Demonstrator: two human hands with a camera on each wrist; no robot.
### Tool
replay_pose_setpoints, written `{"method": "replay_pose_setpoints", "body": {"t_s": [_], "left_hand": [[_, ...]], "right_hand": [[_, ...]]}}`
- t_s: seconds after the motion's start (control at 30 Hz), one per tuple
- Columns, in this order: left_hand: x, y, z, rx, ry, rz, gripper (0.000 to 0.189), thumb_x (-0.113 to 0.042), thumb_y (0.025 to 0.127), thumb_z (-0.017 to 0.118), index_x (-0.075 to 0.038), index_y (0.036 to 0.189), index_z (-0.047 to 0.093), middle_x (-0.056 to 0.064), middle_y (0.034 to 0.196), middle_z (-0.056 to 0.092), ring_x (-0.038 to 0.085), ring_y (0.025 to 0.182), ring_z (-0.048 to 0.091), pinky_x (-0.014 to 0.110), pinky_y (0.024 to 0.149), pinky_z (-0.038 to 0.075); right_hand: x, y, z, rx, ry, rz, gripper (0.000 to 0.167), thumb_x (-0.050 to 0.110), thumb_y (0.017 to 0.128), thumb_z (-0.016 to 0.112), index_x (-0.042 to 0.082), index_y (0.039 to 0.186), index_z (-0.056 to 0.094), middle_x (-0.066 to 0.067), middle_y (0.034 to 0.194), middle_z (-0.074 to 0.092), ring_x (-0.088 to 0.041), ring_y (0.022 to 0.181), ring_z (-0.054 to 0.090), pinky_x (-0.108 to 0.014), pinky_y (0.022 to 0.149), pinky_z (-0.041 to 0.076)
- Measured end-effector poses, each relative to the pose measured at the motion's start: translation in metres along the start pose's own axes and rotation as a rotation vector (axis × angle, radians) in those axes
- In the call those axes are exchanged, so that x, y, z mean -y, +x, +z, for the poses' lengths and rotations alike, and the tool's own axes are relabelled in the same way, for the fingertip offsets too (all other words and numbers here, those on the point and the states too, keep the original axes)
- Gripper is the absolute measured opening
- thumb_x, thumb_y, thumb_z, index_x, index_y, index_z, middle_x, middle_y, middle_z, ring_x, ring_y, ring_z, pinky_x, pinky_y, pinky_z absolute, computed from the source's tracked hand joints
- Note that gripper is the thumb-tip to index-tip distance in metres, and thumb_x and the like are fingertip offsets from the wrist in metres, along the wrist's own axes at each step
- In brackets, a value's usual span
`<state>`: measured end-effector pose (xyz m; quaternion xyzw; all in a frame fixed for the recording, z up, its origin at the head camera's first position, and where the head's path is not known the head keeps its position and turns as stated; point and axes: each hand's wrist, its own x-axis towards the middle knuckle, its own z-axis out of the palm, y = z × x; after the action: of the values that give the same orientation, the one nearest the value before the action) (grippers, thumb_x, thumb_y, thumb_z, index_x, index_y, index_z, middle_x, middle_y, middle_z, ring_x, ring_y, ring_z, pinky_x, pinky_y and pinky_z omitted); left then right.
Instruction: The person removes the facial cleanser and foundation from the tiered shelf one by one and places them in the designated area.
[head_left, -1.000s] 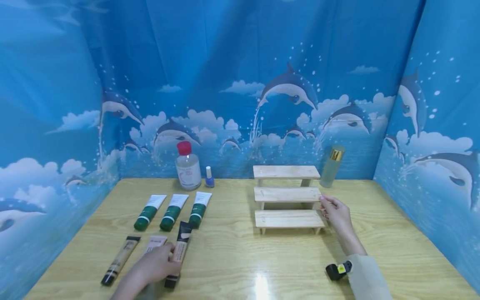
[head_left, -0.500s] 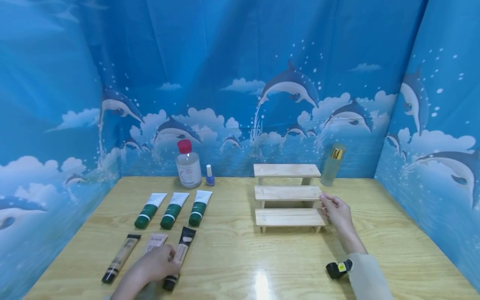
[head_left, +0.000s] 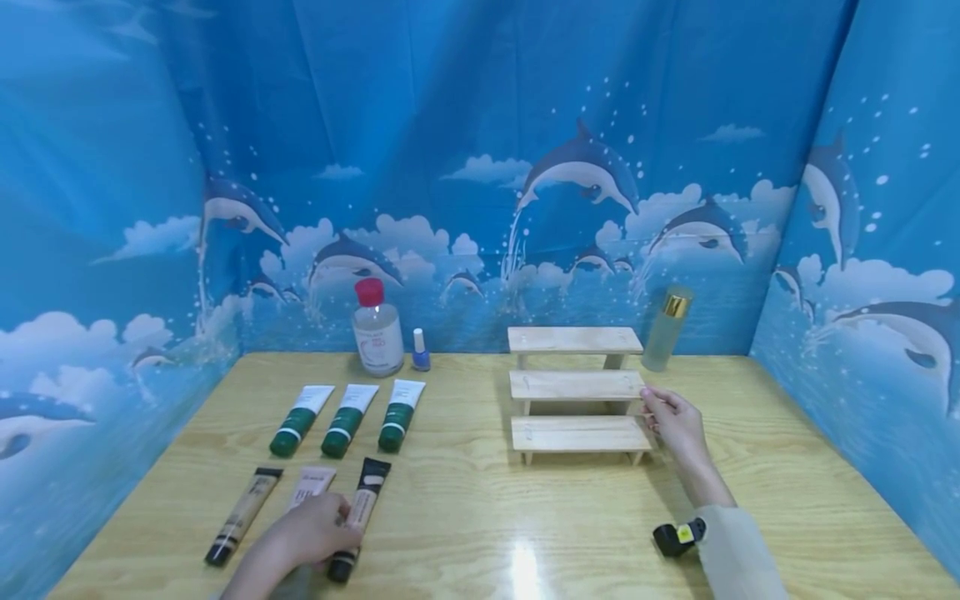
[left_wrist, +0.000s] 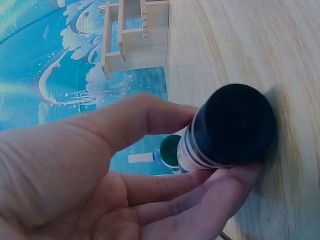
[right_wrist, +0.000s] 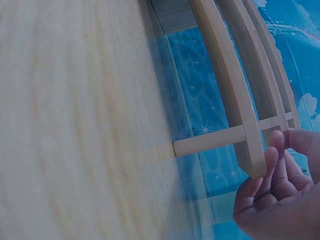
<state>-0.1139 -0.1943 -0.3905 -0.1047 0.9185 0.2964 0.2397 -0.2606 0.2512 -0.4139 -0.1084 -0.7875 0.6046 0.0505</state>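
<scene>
My left hand (head_left: 317,527) pinches a beige squeeze tube (head_left: 362,508) with black ends, thumb on one side and fingers on the other. In the left wrist view its round black cap (left_wrist: 235,125) faces the camera, close to the tabletop; whether it touches is hard to tell. Beside that hand lies a pale pink tube (head_left: 311,482), partly covered by it. A beige tube with a dark cap (head_left: 243,517) lies further left. At the right, my right hand (head_left: 677,423) pinches the right end of the middle step of a three-tier wooden stand (head_left: 577,385), thumb and fingertips at its edge (right_wrist: 280,105).
Three green-and-white tubes (head_left: 347,421) lie in a row behind the beige ones. A clear bottle with a red cap (head_left: 378,337) and a blue nail polish bottle (head_left: 421,357) stand at the back. A gold-capped bottle (head_left: 663,337) stands behind the stand's right end.
The tube in my left hand has shifted slightly toward me, away from the green-and-white tube behind it. My right hand keeps its place at the stand.
</scene>
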Motion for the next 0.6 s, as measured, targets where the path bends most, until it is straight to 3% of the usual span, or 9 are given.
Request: {"method": "replay_pose_setpoints", "body": {"t_s": [0.23, 0.6], "left_hand": [[-0.0008, -0.0020, 0.0000, -0.008, 0.013, -0.024, 0.045, -0.023, 0.086, 0.063, 0.007, 0.119, 0.056, 0.005, 0.080, 0.058, 0.019, 0.066, 0.054, 0.030, 0.056, 0.044], [0.0007, -0.0035, 0.0021, -0.025, 0.055, -0.030, 0.045, -0.022, 0.086, 0.063, 0.008, 0.120, 0.056, 0.004, 0.085, 0.060, 0.018, 0.073, 0.055, 0.032, 0.059, 0.048]], "right_hand": [[-0.0009, 0.0009, -0.0002, 0.000, -0.006, 0.006, 0.051, 0.034, 0.098, 0.051, -0.003, 0.133, 0.048, 0.015, 0.074, 0.058, 0.002, 0.066, 0.053, -0.013, 0.062, 0.048], [-0.0009, 0.0008, -0.0010, 0.008, 0.002, 0.013, 0.051, 0.035, 0.098, 0.051, -0.001, 0.134, 0.048, 0.014, 0.077, 0.058, 0.002, 0.067, 0.054, -0.013, 0.064, 0.049]]}}
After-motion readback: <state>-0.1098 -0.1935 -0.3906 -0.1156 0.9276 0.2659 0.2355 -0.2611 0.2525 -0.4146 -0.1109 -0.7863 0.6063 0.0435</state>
